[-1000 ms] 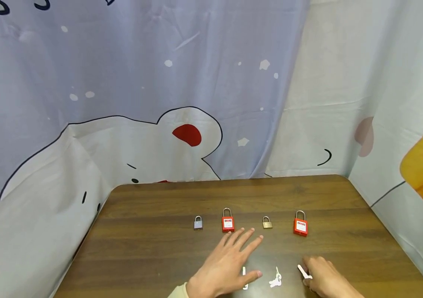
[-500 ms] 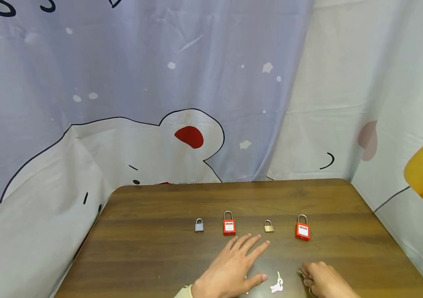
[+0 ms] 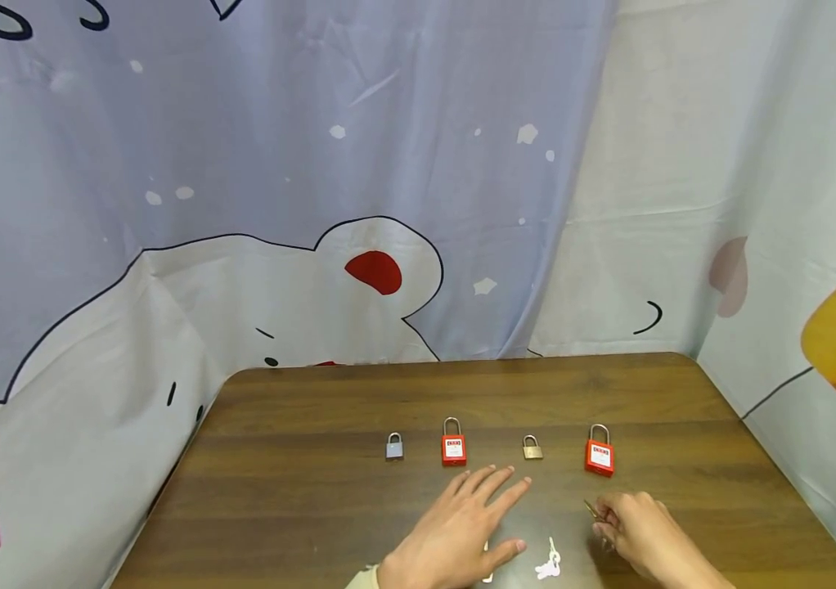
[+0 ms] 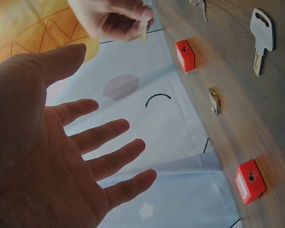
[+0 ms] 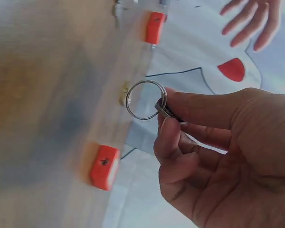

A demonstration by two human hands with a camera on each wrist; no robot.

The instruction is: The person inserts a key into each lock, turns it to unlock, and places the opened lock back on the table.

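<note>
My right hand (image 3: pixel 642 532) pinches a key (image 3: pixel 592 510) between thumb and fingers, its brass blade pointing away, toward the padlocks. A metal key ring (image 5: pixel 128 102) hangs from that key in the right wrist view. Fingers spread, my left hand (image 3: pixel 455 528) hovers palm down over the table and holds nothing. Partly hidden below it lies a larger key (image 4: pixel 263 33), seen whole in the left wrist view. Between the hands is a ring of small keys (image 3: pixel 550 564). Ahead of the right hand lies a red padlock (image 3: pixel 599 458) with a white label.
Farther left along the same row lie a small brass padlock (image 3: pixel 532 451), a second red padlock (image 3: pixel 453 450) and a small grey padlock (image 3: pixel 393 449). The wooden table (image 3: pixel 285 491) ends at a printed curtain (image 3: pixel 241 294) behind and on both sides.
My right hand has lifted slightly and moved forward, and the key in it has turned from lying broadside to pointing away. The left hand stays nearly in place.
</note>
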